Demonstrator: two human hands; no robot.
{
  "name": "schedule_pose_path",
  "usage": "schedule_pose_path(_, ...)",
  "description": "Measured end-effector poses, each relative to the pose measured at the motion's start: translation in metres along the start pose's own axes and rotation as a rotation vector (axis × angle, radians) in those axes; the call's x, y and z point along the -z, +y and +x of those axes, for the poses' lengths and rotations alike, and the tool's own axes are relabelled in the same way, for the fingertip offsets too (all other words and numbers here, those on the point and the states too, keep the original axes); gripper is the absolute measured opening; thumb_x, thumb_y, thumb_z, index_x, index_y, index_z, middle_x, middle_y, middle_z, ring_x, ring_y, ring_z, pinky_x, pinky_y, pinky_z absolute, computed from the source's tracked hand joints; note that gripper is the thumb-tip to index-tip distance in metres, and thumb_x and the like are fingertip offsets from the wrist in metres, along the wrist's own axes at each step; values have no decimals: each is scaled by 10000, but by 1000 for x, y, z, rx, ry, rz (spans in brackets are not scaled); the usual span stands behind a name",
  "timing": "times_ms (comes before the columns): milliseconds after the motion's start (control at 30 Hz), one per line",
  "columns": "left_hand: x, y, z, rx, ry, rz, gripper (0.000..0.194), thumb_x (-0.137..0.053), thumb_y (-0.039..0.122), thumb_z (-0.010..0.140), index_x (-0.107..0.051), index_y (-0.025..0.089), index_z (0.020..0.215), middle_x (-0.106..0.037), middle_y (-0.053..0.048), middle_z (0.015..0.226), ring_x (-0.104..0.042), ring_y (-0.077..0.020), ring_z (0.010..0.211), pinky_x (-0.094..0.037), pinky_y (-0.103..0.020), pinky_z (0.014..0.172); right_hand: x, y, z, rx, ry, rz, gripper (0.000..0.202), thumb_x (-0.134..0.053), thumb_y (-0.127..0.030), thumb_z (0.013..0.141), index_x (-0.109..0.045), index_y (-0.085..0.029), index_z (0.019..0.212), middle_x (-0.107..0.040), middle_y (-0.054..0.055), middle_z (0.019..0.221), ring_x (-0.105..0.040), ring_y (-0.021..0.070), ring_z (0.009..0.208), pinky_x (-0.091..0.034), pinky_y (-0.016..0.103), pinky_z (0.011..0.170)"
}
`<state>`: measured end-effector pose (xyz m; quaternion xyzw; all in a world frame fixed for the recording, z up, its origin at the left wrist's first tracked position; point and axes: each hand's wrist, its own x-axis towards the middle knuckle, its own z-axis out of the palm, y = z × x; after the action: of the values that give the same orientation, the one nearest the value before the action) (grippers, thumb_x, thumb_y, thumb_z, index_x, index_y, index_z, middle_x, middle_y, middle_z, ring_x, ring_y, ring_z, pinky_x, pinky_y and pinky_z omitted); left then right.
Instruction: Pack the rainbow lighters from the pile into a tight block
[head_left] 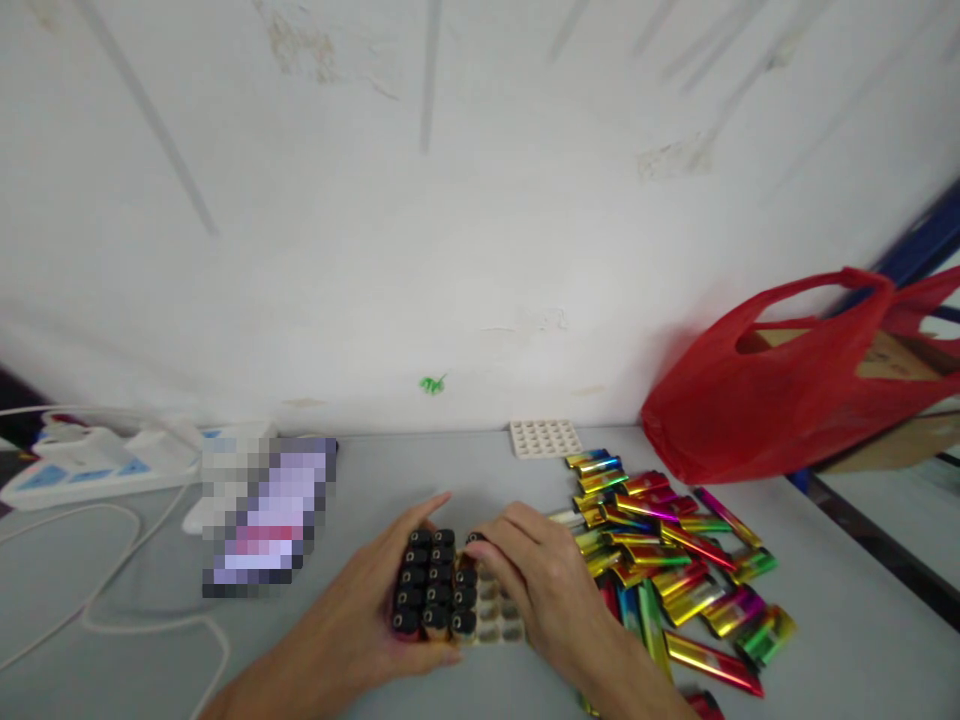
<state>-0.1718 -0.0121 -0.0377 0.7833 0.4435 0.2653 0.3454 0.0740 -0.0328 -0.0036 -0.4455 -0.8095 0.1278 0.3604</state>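
Pinching a black-topped piece near the tray's far edge, right hand sits rightward of it; left hand cups left edge.

A pale tray with rounded holes lies on the table, its right part showing open holes. Upright black-topped pieces fill its left part: two full rows of five running away from the person, and three at the near end of a third row. At the far end of that row, the right hand pinches another black top. To the right, loose shiny metallic pieces in gold, red, green, blue and magenta lie flat, heaped and overlapping at mixed angles.
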Motion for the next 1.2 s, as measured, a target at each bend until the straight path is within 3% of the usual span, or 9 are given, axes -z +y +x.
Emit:
schedule_pose_path(267, 0, -1, -1, 7, -9, 5, 1250, -1003, 168, 623, -359, 366, 1676, -658, -77, 1506, -681, -381, 1335, -531, -518, 1197, -5, 6, 2, 75, 23, -173, 500, -370, -421, 1207, -704, -202, 907, -690, 58, 838, -638, 209, 732, -406, 354, 663)
schedule_pose_path(533, -1, -2, -1, 34, -14, -12, 1241, -1005, 192, 619, -366, 370, 1668, -650, -91, 1491, -686, -392, 1307, -536, -548, 1183, -5, -4, 3, 182, 84, -319, 494, -406, -385, 1204, -681, -199, 839, -656, 45, 754, -612, 208, 689, -355, 368, 649)
schedule_pose_path(700, -2, -9, -1, 7, 16, -39, 1247, -1019, 242, 609, -381, 361, 1674, -683, -80, 1453, -712, -378, 1266, -570, -505, 1151, -4, -3, 6, 198, 78, -248, 507, -421, -435, 1191, -690, -189, 838, -658, 35, 766, -612, 193, 671, -348, 355, 620)
schedule_pose_path(867, -1, -12, -1, 31, -23, -73, 1247, -1019, 212, 623, -363, 378, 1671, -663, -58, 1445, -699, -361, 1276, -554, -502, 1164, -5, -3, 8, 64, -52, -64, 515, -398, -470, 1195, -732, -202, 908, -693, 17, 822, -672, 183, 737, -412, 324, 662)
schedule_pose_path(933, 1, -12, 0, 34, -19, -78, 1254, -1026, 212, 612, -367, 394, 1662, -668, -43, 1419, -714, -353, 1237, -570, -489, 1139, -4, -2, 7, -11, -102, -4, 528, -423, -474, 1194, -725, -208, 852, -681, 10, 802, -675, 182, 747, -422, 317, 682)
schedule_pose_path(1033, 2, -11, 3, 41, -32, -109, 1272, -1024, 236, 614, -341, 401, 1675, -721, -24, 1313, -756, -337, 1132, -619, -447, 1046, 0, -1, 5, -93, -84, 64, 565, -387, -429, 1210, -689, -210, 786, -656, 15, 799, -663, 185, 777, -430, 315, 731)
schedule_pose_path(1200, 9, -13, 11, 67, -32, -150, 1257, -1041, 324, 634, -341, 384, 1677, -753, -37, 1285, -765, -336, 1108, -641, -427, 982, 5, 0, 6, -222, -89, 38, 408, -437, -315, 1196, -675, -210, 882, -668, 26, 877, -671, 201, 857, -416, 315, 781)
